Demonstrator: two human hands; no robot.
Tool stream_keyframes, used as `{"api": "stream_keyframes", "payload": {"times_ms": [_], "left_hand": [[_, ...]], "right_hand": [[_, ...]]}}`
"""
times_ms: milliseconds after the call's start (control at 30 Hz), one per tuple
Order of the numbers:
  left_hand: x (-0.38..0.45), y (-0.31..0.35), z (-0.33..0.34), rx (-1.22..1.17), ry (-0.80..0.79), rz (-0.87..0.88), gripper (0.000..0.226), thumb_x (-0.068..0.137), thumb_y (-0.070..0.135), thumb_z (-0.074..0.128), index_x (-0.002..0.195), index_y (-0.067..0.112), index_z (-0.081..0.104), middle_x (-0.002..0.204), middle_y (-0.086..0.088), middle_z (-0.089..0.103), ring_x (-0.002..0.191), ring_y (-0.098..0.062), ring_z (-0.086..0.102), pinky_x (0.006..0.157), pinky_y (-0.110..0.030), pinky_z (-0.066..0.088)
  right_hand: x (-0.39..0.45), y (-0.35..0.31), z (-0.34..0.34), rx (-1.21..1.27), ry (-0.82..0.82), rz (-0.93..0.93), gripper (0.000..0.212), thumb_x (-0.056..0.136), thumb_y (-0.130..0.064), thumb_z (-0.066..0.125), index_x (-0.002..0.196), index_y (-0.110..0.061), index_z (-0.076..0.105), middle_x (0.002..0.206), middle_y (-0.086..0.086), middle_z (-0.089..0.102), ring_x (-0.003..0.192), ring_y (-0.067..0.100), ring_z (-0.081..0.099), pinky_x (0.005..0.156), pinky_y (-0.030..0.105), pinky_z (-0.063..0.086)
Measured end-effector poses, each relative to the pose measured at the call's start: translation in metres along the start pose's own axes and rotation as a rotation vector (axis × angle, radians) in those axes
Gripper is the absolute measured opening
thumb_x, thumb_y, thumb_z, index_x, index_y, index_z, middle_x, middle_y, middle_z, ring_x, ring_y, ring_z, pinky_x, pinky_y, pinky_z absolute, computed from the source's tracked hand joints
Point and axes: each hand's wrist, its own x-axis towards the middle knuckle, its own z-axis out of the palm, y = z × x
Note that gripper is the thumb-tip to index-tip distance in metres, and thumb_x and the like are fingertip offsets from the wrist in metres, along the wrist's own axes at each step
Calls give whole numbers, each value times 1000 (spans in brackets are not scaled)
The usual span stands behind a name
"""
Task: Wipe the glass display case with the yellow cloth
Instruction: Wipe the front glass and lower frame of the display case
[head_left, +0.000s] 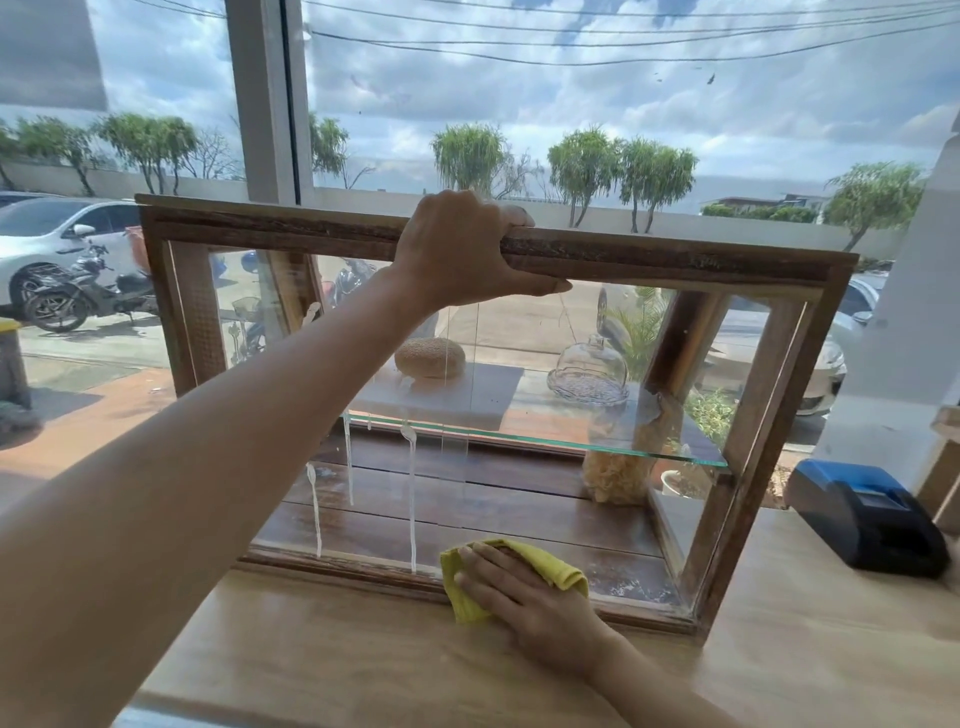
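The glass display case (737, 270) has a dark wooden frame and stands on a light wooden counter by the window. My left hand (462, 249) grips the top rail of its frame. My right hand (524, 587) presses the folded yellow cloth (558, 569) flat against the bottom edge of the front glass. White streaks of liquid (412, 499) run down the front pane left of the cloth. Inside, a round bread (430, 357) and a glass dome (588, 370) sit on a glass shelf.
A black and blue receipt printer (862, 514) sits on the counter (322, 644) right of the case. A large window stands behind, with parked cars and motorbikes outside. A jar of pale snacks (618, 473) stands inside the case's lower level.
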Motion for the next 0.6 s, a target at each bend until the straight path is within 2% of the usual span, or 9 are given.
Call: {"api": "stream_keyframes", "payload": {"times_ms": [67,133,233,300,367,400,467,533,600], "left_hand": [[0,-1,1,6,0,-9,82,60,91,34,97,29,72,63,8,69,61,-11,65,63,-22,51],[0,-1,2,6,-6,-18,85,59,93,31,99,29,71,64,7,70,62,-12,66,65,-25,53],[1,-2,2,6,-14,-23,90,57,94,26,99,29,71,66,7,70,63,-13,66,66,-27,54],[1,-2,2,16,-19,-24,91,57,95,25,99,28,71,66,7,70,64,-13,66,66,-27,54],[1,-2,3,13,-24,-31,89,57,94,27,99,29,71,67,7,70,65,-13,66,68,-28,54],[0,-2,3,6,-23,-34,89,57,94,29,99,29,71,67,7,71,65,-12,67,69,-28,54],[0,-2,3,5,-17,-30,87,58,93,31,100,29,71,67,7,71,66,-12,67,69,-27,54],[0,-2,3,18,-13,-23,86,59,93,32,102,29,71,67,7,71,66,-13,67,67,-25,52],[0,-2,3,24,-16,-20,86,59,93,33,104,30,70,67,7,71,66,-13,67,67,-24,51]], "right_hand": [[6,-13,-13,153,175,129,51,91,6,29,131,-12,56,144,10,48,134,21,43,109,34,38],[13,-26,-28,304,354,368,55,81,6,40,129,-17,54,139,6,53,127,16,51,105,26,39],[30,-38,-53,564,607,849,48,83,-6,42,119,-35,56,109,-19,68,96,-3,64,80,11,44],[35,-37,-61,696,707,1080,44,86,-11,40,111,-43,56,88,-24,67,73,-2,61,66,12,43],[39,-34,-68,763,813,1226,36,86,-20,39,108,-43,56,87,-20,65,74,1,57,70,17,42],[42,-33,-75,744,877,1255,34,86,-21,39,110,-39,56,88,-19,64,78,1,56,73,15,41],[52,-33,-93,628,996,1217,33,88,-16,39,116,-21,56,92,-13,64,82,2,57,75,7,40],[64,-29,-113,448,1084,1114,34,90,-4,39,121,3,51,106,6,63,93,1,56,82,4,40],[74,-17,-123,322,1121,985,37,94,1,37,130,5,42,118,17,57,103,-2,55,85,5,40]]}}
